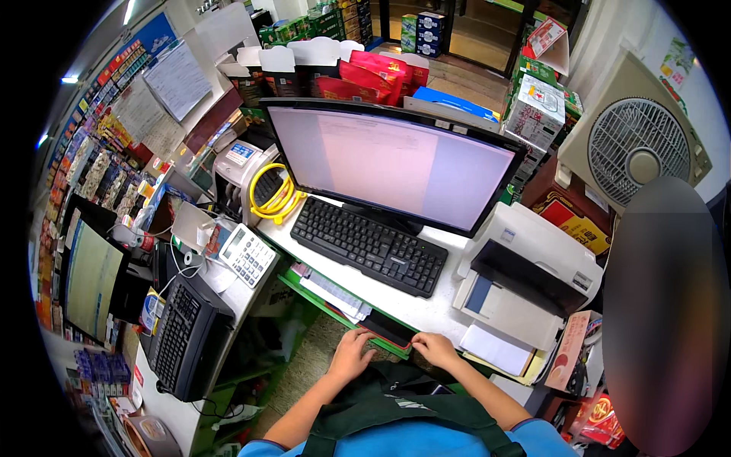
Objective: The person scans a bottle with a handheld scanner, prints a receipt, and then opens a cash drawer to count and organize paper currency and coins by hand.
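Note:
My left hand [351, 355] rests at the front edge of a green pull-out tray [337, 313] under the white desk, fingers apart. My right hand [435, 348] touches the tray's right corner, beside a black mat with a red edge [388, 328]; whether its fingertips pinch the mat cannot be told. Papers [337, 294] lie on the tray left of the mat. Above the tray, a black keyboard [368, 245] lies on the desk before a large lit monitor [388, 165]. A white printer [525, 257] stands to the right, with white sheets [497, 348] in front of it.
Yellow coiled cable [274, 194] hangs by a small grey machine [240, 165]. To the left are a white calculator [248, 254], a second keyboard [177, 337] and a second monitor [91, 274]. A box fan [639, 143] stands at right; a blurred shape covers the far right.

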{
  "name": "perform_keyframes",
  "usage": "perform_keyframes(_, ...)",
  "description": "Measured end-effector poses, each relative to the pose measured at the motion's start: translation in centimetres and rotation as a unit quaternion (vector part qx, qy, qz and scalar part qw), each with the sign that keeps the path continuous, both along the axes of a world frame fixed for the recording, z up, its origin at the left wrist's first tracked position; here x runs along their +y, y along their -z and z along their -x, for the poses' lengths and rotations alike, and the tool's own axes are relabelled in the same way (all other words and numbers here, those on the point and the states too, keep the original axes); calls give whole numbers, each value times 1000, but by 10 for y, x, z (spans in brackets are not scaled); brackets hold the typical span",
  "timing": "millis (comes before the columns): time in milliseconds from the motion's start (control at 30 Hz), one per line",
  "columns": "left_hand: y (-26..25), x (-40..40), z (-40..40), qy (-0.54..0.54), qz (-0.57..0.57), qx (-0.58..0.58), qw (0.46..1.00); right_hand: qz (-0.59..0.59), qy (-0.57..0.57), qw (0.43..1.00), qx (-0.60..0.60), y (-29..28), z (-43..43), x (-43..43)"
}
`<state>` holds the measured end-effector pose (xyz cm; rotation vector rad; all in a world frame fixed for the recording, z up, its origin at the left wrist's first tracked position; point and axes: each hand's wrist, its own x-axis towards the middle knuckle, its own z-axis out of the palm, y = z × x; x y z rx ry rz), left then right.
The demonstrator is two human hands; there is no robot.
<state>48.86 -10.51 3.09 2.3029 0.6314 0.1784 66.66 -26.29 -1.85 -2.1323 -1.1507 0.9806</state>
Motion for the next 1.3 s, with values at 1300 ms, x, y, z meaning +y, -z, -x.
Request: perform_keyframes(1300, 109, 295, 149, -188, -308, 10, 932, 115, 409, 849, -313, 155, 69, 129)
